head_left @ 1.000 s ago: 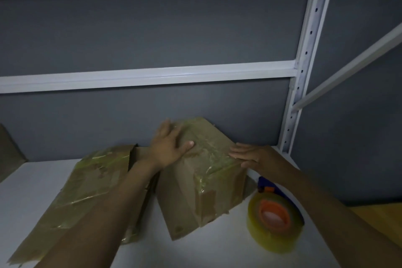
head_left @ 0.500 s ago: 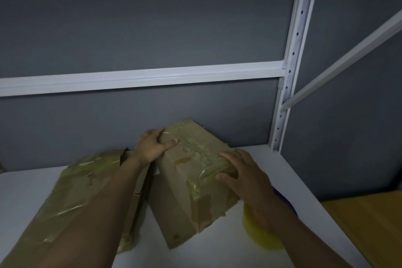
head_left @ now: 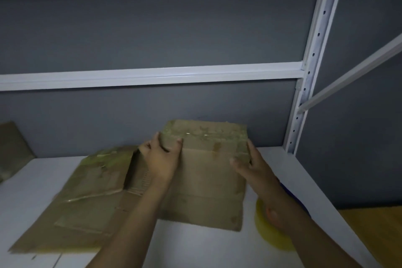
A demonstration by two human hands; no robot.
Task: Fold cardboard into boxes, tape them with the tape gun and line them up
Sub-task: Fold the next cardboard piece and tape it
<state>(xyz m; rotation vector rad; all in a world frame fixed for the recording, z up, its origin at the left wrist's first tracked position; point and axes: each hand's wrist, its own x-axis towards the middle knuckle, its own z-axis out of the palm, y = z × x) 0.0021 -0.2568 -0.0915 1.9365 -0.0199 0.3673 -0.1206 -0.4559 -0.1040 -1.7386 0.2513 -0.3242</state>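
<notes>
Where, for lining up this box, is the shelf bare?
Bare shelf lies in front, between the flattened cardboard and the tape roll, and back right, between the box and the upright post. Left of the box is crowded.

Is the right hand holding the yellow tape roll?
No, the right hand grips the right end of the box, while the tape roll lies on the shelf.

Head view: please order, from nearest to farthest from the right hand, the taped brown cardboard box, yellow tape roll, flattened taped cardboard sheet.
1. Taped brown cardboard box: held by the right hand.
2. Yellow tape roll: under that forearm, right side.
3. Flattened taped cardboard sheet: far left side.
</notes>
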